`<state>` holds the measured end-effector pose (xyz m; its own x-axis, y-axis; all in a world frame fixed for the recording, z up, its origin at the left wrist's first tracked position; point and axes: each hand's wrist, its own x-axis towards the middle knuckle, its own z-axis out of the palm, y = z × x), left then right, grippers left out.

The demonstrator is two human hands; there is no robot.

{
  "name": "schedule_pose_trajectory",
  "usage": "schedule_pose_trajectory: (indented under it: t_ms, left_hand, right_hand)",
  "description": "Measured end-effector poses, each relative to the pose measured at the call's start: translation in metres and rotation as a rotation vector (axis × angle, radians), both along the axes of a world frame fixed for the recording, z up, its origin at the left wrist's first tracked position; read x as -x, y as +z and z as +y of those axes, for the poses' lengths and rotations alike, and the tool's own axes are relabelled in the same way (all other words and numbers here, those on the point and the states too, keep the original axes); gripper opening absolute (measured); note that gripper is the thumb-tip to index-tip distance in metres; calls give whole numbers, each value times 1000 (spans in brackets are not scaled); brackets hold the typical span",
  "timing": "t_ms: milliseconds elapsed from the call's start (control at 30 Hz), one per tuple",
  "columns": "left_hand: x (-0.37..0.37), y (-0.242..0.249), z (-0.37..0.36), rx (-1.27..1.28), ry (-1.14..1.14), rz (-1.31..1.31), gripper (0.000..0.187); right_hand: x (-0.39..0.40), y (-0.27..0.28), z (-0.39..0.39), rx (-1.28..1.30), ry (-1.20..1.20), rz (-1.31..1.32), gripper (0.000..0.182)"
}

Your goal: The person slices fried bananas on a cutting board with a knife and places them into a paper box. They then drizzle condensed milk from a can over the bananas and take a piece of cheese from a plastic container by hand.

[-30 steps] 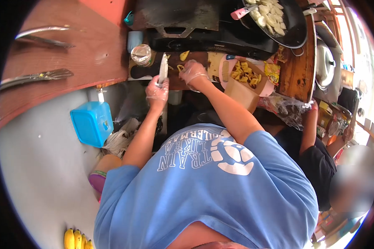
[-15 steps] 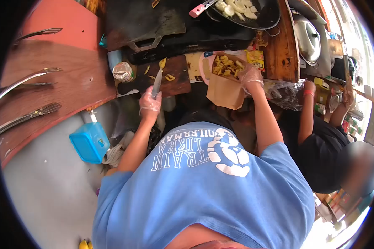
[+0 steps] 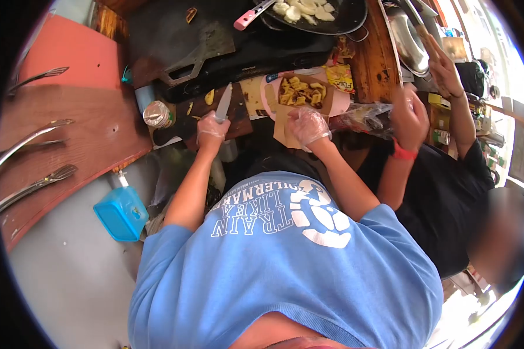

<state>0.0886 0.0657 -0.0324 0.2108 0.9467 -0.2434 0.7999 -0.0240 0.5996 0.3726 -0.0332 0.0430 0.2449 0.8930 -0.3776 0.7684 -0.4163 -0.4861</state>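
Left hand's wrapped tight round a knife, pale grey blade tapering to a point toward one o'clock, over a dark cutting board. Right hand's up against a plain brown paper box, can't tell if it's actually gripping. Box is open, loaded with yellow chunks, browned edges, at twelve from that hand. Jar's around nine-thirty from the knife hand.

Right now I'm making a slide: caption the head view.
Gloved left hand holding a knife, right hand at a box of food pieces.
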Motion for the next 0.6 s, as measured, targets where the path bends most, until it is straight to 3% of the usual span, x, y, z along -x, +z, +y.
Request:
schedule_pose_trajectory:
  t_ms: [67, 167, 233, 267, 300, 333, 400, 433, 500, 533, 600]
  left_hand:
    - [-2, 13, -5, 164, 121, -116, 34]
    - [-29, 19, -13, 131, 45, -196, 36]
    - [-64, 45, -19, 87, -66, -310, 38]
    - [-86, 63, -18, 60, -121, -362, 39]
    - [-104, 67, -18, 61, -131, -359, 39]
    - [-120, 68, -17, 46, -179, -429, 36]
    - [-134, 61, -18, 32, -229, -492, 34]
    - [-134, 51, -19, -56, -251, -380, 32]
    - [-115, 41, -17, -153, -259, -123, 29]
    - [-97, 35, -13, -162, -254, -107, 29]
    - [-58, 21, 0, -144, -257, 264, 40]
  right_hand:
    - [-7, -9, -13, -43, -36, 56, 32]
    - [-14, 18, -16, -29, -164, 31, 29]
    - [-25, 39, 1, 49, 117, -18, 36]
    - [-28, 46, 53, -148, 540, -317, 42]
    - [-31, 45, 152, -472, 980, -944, 51]
    - [-30, 37, 222, -826, 1143, -1551, 61]
    - [-9, 57, 227, -914, 877, -1610, 53]
    - [-5, 55, 234, -920, 870, -1605, 53]
    - [7, 56, 254, -944, 877, -1773, 34]
    - [8, 74, 255, -959, 754, -2008, 19]
    - [4, 112, 240, -744, 792, -2040, 28]
